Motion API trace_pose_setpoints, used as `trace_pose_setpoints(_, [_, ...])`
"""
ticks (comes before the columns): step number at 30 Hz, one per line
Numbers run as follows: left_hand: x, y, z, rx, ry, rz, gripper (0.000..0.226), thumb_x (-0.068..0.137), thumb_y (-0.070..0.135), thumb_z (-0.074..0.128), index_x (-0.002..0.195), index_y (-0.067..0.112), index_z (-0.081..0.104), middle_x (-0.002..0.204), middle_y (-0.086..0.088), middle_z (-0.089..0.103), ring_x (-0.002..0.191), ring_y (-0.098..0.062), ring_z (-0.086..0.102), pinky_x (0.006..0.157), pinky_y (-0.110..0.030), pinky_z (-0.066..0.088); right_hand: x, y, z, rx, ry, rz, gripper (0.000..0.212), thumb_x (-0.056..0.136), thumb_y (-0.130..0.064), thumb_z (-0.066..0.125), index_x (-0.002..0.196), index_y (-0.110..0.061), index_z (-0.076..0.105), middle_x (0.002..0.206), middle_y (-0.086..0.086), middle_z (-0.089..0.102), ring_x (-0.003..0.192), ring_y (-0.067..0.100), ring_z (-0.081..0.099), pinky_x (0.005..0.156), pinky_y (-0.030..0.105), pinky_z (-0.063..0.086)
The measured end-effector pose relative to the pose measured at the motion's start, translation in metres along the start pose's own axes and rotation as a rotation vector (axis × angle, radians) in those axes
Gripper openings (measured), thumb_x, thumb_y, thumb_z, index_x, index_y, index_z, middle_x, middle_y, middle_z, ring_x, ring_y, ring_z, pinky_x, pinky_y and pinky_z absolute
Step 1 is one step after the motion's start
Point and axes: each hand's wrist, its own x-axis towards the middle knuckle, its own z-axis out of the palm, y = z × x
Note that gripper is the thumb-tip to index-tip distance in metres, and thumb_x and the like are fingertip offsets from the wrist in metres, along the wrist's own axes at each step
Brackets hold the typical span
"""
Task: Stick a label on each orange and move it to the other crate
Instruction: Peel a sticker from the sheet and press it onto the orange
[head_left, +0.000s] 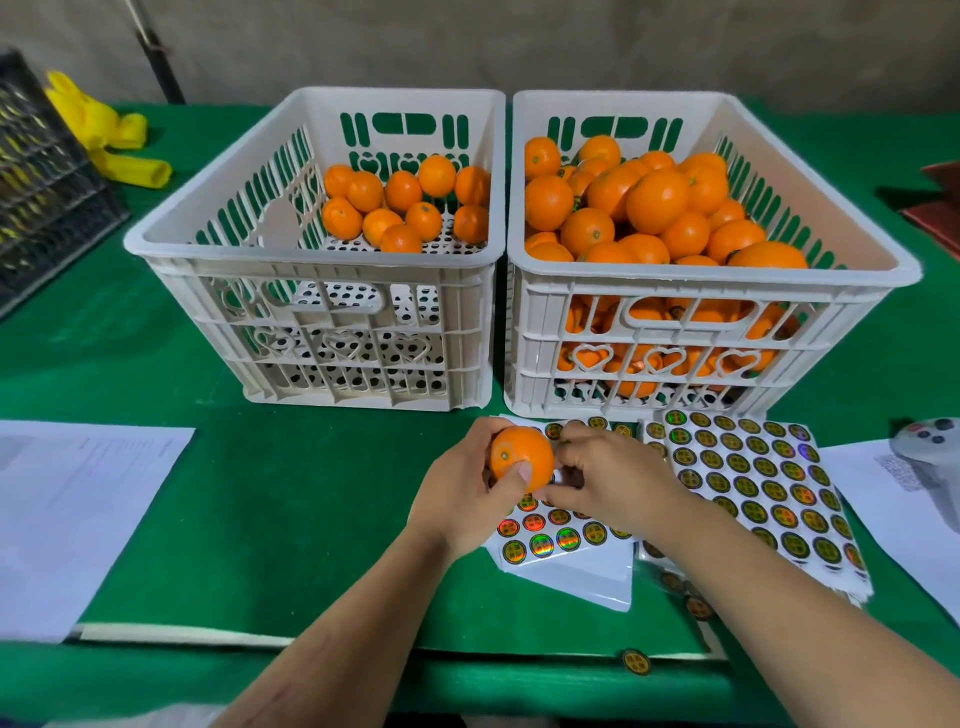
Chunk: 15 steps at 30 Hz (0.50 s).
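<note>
Green felt-covered table (291, 499), soft and matte. Toward the far edge, two white slotted plastic crates side by side, walls touching or nearly so, heart cut-outs in the fronts: right crate (717, 332) heaped full with smooth glossy oranges, left crate (317, 322) holding only a small cluster at its far end, perforated floor mostly bare.

Near the front edge, right of centre, flat glossy label sheets (753, 478) with rows of round shimmering stickers, overlapping one another. White paper (78, 509) at the front left corner; one loose round sticker (637, 662) on the front edge itself.

Above the sheets, held orange (522, 460), round, finely dimpled, stem end turned toward the camera. Left hand (467, 493) gripping it from the left, fingers curled behind, thumb across the near face. Right hand (608, 483) pressed against the right flank, fingertips bunched narrow; whether pinching a label, cannot tell, since the contact point is hidden.

Likely step: pressing a label onto the right side. Emptier crate up and to the left, so left hand nearer for the drop.
</note>
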Motion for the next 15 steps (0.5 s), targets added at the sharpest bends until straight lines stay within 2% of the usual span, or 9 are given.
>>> trace_pose_setpoints(3, [0.0,0.0,0.0,-0.02,0.007,-0.008,0.049,0.08,0.074,0.044,0.121,0.047,0.045,0.098,0.014,0.067,0.086,-0.009,0.067,0.077,-0.036,0.056,0.002,-0.003,-0.001,-0.038,-0.021,-0.015,0.038,0.09,-0.058,0.066,0.091,-0.021,0.074,0.092,-0.012,0.051,0.081,0.012,0.051,0.059,0.029,0.038])
trace_pose_setpoints(6, [0.0,0.0,0.0,-0.031,0.014,-0.009,0.047,0.08,0.073,0.045,0.121,0.048,0.045,0.096,0.012,0.067,0.083,-0.007,0.066,0.075,-0.036,0.056,0.001,-0.01,0.001,-0.125,-0.006,-0.075,0.032,0.097,-0.049,0.061,0.102,-0.021,0.076,0.113,-0.009,0.061,0.098,0.017,0.059,0.064,0.029,0.045])
trace_pose_setpoints(8, [-0.001,0.0,0.0,-0.027,0.011,-0.003,0.048,0.081,0.074,0.044,0.121,0.049,0.045,0.096,0.012,0.067,0.083,-0.007,0.066,0.075,-0.035,0.056,0.0,-0.011,0.002,-0.152,0.015,-0.077,0.026,0.098,-0.04,0.059,0.099,-0.021,0.076,0.11,-0.008,0.062,0.094,0.019,0.06,0.06,0.03,0.045])
trace_pose_setpoints(9, [-0.001,0.001,-0.001,-0.026,0.007,-0.005,0.049,0.08,0.074,0.044,0.122,0.048,0.045,0.096,0.012,0.067,0.083,-0.008,0.066,0.075,-0.035,0.056,0.0,-0.01,0.002,-0.097,0.012,-0.048,0.023,0.098,-0.035,0.06,0.093,-0.019,0.076,0.102,-0.008,0.062,0.086,0.018,0.059,0.059,0.031,0.044])
trace_pose_setpoints(12, [-0.001,0.001,-0.001,-0.021,-0.011,-0.022,0.05,0.08,0.074,0.046,0.123,0.048,0.045,0.098,0.011,0.068,0.085,-0.01,0.068,0.076,-0.039,0.059,0.005,-0.001,-0.005,0.387,-0.072,0.193,0.016,0.093,-0.02,0.071,0.077,-0.021,0.073,0.076,-0.009,0.064,0.067,0.003,0.057,0.063,0.03,0.047])
trace_pose_setpoints(13, [-0.001,0.001,-0.001,-0.015,-0.017,-0.023,0.05,0.079,0.075,0.046,0.122,0.049,0.045,0.1,0.012,0.068,0.087,-0.01,0.069,0.077,-0.039,0.06,0.008,0.001,-0.008,0.494,-0.099,0.26,0.018,0.092,-0.017,0.074,0.076,-0.024,0.073,0.072,-0.012,0.067,0.065,-0.002,0.058,0.064,0.022,0.046])
trace_pose_setpoints(15, [-0.001,0.001,-0.001,0.004,-0.024,-0.017,0.05,0.078,0.075,0.047,0.121,0.051,0.044,0.102,0.014,0.067,0.091,-0.01,0.068,0.08,-0.037,0.059,0.013,0.003,-0.009,0.53,-0.124,0.313,0.021,0.091,-0.013,0.074,0.077,-0.028,0.073,0.069,-0.021,0.068,0.065,-0.009,0.059,0.061,0.009,0.042])
